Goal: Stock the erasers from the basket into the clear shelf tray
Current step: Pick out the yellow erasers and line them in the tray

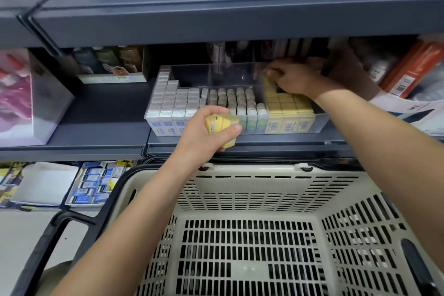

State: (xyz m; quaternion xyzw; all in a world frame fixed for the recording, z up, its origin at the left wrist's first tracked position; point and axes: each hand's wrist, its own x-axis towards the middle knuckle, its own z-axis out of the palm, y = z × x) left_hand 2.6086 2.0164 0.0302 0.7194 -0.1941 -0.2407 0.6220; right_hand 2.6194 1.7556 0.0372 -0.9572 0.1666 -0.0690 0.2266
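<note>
Our left hand (211, 132) grips a small bunch of yellow erasers (222, 124), fingers curled over the top and thumb pressed on the near side. It hangs just in front of the tray (320, 125) and above the far rim of the basket (240, 190). Our right hand (293, 78) reaches into the tray's right compartment, ahead and to the right of the left hand. Its fingers are bent down and pinch a blurred eraser (267, 84) at the back of the yellow rows (288, 106), which stand on end just nearer than that hand. Left of the right hand stand grey-topped erasers (240, 101), and further left white erasers (168, 101). The tray sits on the shelf (108, 108); the basket's slatted floor lies below both forearms.
</note>
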